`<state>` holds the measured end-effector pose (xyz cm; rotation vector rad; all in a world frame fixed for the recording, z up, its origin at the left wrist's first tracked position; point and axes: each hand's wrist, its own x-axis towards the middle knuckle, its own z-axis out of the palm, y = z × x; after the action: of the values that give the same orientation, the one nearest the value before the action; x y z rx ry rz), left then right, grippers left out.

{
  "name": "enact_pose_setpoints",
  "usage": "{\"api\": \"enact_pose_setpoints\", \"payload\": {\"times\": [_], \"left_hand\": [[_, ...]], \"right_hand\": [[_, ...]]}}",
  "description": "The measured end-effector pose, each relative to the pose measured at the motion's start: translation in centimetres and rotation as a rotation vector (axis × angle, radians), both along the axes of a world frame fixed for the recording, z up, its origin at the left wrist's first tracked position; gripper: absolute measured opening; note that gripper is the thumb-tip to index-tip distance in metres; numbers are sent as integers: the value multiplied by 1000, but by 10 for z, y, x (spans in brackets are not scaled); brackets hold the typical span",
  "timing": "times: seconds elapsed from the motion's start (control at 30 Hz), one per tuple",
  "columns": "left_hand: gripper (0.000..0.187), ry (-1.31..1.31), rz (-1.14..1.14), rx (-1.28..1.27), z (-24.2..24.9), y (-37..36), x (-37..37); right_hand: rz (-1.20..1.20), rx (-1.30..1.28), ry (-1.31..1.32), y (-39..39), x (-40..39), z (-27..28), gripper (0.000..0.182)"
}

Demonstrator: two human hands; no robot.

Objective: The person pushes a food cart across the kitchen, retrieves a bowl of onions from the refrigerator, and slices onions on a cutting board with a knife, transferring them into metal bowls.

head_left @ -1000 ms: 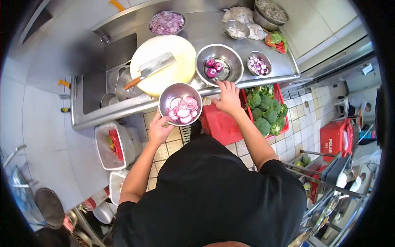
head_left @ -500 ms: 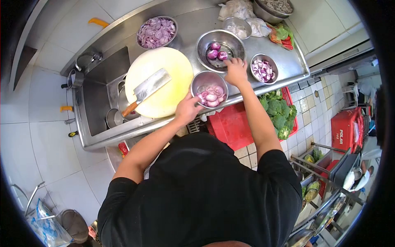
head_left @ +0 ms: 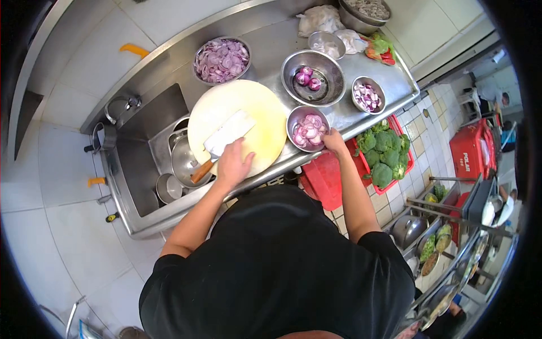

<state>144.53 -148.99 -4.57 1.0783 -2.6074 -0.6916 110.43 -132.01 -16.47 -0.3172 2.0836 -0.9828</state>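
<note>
Left hand (head_left: 233, 165) lying on the cutting board (head_left: 265, 121) at the cleaver (head_left: 226, 135), close to where blade meets wooden handle; fingers curled there, but cannot tell whether clamped on it. Right hand (head_left: 334, 141) at the 3 o'clock rim of the small bowl of onion slices (head_left: 308, 127), fingers together on that rim. Bowl standing on the steel tabletop (head_left: 389, 85) near its front edge, just beside the board at 3 o'clock. At 12 o'clock of it, a larger bowl with whole onions (head_left: 313, 77); at 1 o'clock, a little bowl of diced onion (head_left: 367, 95). Below the edge, a red crate of broccoli (head_left: 385, 152).
</note>
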Motion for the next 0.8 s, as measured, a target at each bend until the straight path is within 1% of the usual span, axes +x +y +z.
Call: {"api": "enact_pose_setpoints", "payload": {"times": [0.03, 0.07, 0.13, 0.23, 0.27, 0.33, 0.43, 0.47, 0.5, 0.53, 0.57, 0.6, 0.67, 0.7, 0.73, 0.8], "left_hand": [[60, 33, -12, -93, -5, -15, 17], [61, -31, 12, -98, -10, -25, 34], [64, -152, 56, -110, -10, -41, 55], [67, -221, 3, -36, -15, -51, 78], [67, -223, -5, -50, -17, -49, 82], [68, -223, -12, -85, -12, -44, 83], [63, -108, -19, -148, -14, -45, 76], [62, -62, -20, -183, -12, -46, 70], [61, -17, -27, -152, -11, -48, 59], [60, 27, -35, -122, -9, -52, 44], [59, 67, -48, -92, -7, -55, 29], [59, 88, -66, -1, -4, -58, 11], [58, 123, -101, 187, 0, -63, -23], [56, 100, -141, 139, 10, -60, -38], [55, 85, -160, 153, 15, -57, -51], [54, 50, -189, 185, 20, -49, -69]], "right_hand": [[-44, -24, 58, -8, 7, -2, 52], [-118, -42, 25, -7, 13, -3, 50], [-269, -80, -33, -7, 28, 28, 48], [-336, -198, -130, 7, 45, 41, 49], [-350, -238, -154, 13, 50, 45, 49], [-369, -324, -200, 19, 55, 66, 50], [-443, -412, -224, 12, 55, 115, 48], [-461, -447, -222, 8, 48, 124, 48], [-419, -472, -174, 3, 30, 118, 47], [-377, -462, -98, -6, 19, 126, 51], [-327, -477, 27, -17, 1, 123, 51], [-277, -493, 153, -29, -19, 121, 52], [-195, -449, 345, -50, -35, 149, 50], [-2, -572, 905, -62, -76, 97, 51], [109, -521, 953, -68, -81, 109, 50], [307, -458, 1154, -87, -89, 96, 60]]}}
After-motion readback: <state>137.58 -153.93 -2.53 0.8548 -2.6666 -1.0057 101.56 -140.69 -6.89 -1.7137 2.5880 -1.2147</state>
